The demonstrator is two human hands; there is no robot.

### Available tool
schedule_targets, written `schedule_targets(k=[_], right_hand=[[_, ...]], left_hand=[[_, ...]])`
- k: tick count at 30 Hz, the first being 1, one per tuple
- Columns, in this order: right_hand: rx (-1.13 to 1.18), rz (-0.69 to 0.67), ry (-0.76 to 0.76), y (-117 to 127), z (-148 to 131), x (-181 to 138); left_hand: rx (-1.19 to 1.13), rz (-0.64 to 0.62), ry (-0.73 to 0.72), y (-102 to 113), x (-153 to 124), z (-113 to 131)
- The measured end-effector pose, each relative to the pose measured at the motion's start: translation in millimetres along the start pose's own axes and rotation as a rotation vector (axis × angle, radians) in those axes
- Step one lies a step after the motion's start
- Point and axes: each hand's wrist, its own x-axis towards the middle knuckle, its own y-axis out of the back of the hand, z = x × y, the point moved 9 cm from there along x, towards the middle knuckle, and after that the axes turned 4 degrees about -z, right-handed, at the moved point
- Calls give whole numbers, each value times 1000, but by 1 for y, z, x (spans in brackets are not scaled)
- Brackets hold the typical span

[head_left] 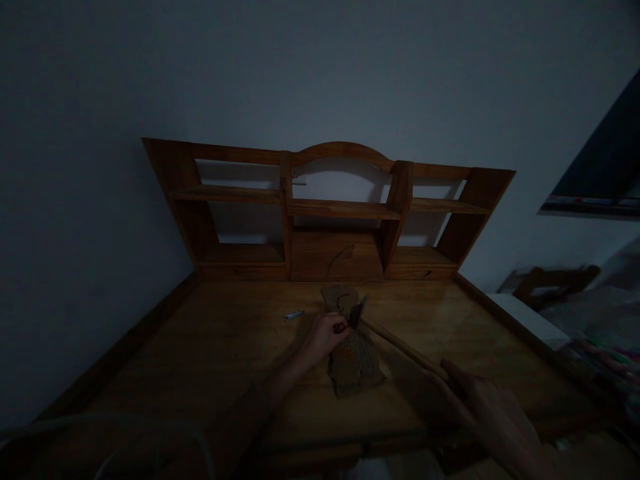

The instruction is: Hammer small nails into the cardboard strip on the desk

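My right hand [487, 407] grips the long wooden handle of a hammer [400, 343]. Its dark metal head reaches over the middle of the desk, right beside the fingertips of my left hand [325, 333]. Those fingers are pinched together; what they hold, if anything, is too small and dark to make out. Under the left fingers and the hammer head lies a ragged brown, ridged piece, perhaps cardboard [353, 367], flat on the desk. Thin dark bent strands [343, 300] show at its far end. A few slim silvery metal pieces [293, 315] lie left of it.
The wooden desk [225, 347] has a raised edge at either side. A wooden shelf unit [345, 210] stands along its back, against the wall. Beyond the right edge are a white surface [525, 320] and a wooden chair back [555, 283]. A pale curved tube [100, 420] crosses the lower left.
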Motion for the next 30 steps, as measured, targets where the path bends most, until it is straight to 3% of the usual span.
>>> schedule_targets(k=[15,25,30], right_hand=[[-94,69,0,18,-5,-1],[8,3,-51,9,0,3],[39,59,-35,13,4,4]], left_hand=[[-8,-20,19,0,0,3],[0,-4,16,-2,-1,-2],[-19,-3,-4,-4,0,-4]])
